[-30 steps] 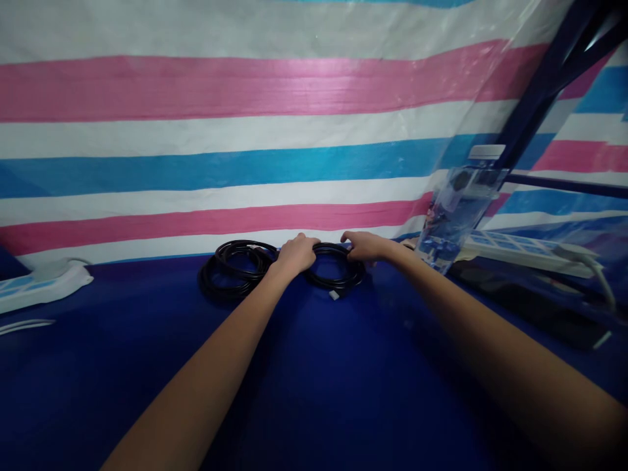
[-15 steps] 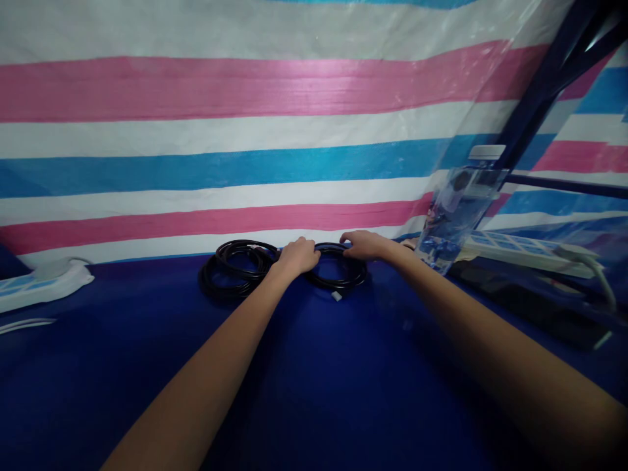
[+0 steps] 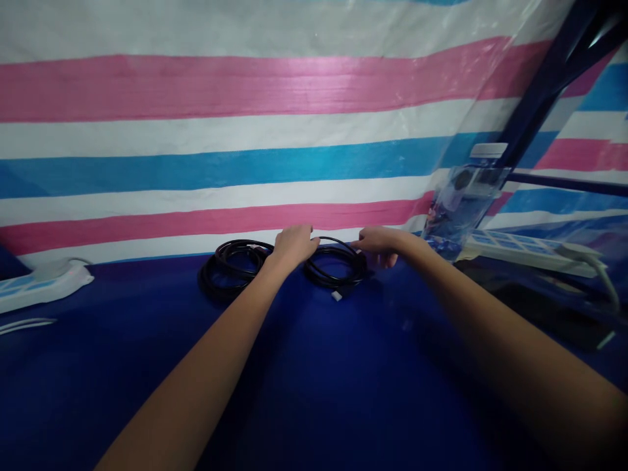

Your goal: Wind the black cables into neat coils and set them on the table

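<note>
Two coils of black cable lie at the far side of a dark blue table (image 3: 314, 366). My left hand (image 3: 293, 246) is closed over the left edge of the nearer right coil (image 3: 336, 267), lifting its top strand. At the coil's right edge, my right hand (image 3: 377, 243) pinches that same strand. A small white plug end (image 3: 335, 296) hangs from the front of this coil. The other coil (image 3: 230, 269) lies to the left, untouched.
A striped pink, blue and white tarp (image 3: 245, 131) hangs behind the table. White power strips lie at the far left (image 3: 44, 282) and the far right (image 3: 524, 250). A clear plastic package (image 3: 458, 204) leans against a dark frame post (image 3: 544, 85) at the right.
Both hands have risen a little and drawn the top strand of the right coil up off the table. My right hand has shifted slightly right.
</note>
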Action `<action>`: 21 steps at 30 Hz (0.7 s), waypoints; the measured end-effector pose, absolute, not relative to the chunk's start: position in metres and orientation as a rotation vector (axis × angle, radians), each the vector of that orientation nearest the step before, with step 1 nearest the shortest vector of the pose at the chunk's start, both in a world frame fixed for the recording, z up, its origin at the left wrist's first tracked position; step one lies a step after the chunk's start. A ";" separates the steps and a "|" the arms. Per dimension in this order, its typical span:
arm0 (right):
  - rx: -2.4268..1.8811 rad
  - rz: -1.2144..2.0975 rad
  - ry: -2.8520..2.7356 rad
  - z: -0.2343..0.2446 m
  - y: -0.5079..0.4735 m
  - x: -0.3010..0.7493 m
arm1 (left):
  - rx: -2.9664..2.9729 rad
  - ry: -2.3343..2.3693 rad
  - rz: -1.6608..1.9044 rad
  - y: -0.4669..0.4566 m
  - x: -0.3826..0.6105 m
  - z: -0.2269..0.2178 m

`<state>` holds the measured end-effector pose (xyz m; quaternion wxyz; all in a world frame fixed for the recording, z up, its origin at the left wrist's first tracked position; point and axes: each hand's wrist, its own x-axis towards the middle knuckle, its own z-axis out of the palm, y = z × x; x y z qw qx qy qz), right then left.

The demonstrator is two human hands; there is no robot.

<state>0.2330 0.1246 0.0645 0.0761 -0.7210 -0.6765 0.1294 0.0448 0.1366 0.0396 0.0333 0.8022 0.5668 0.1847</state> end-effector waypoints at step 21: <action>-1.758 -0.230 -2.210 0.114 0.091 0.187 | 2.705 1.488 -0.034 0.072 -0.099 0.035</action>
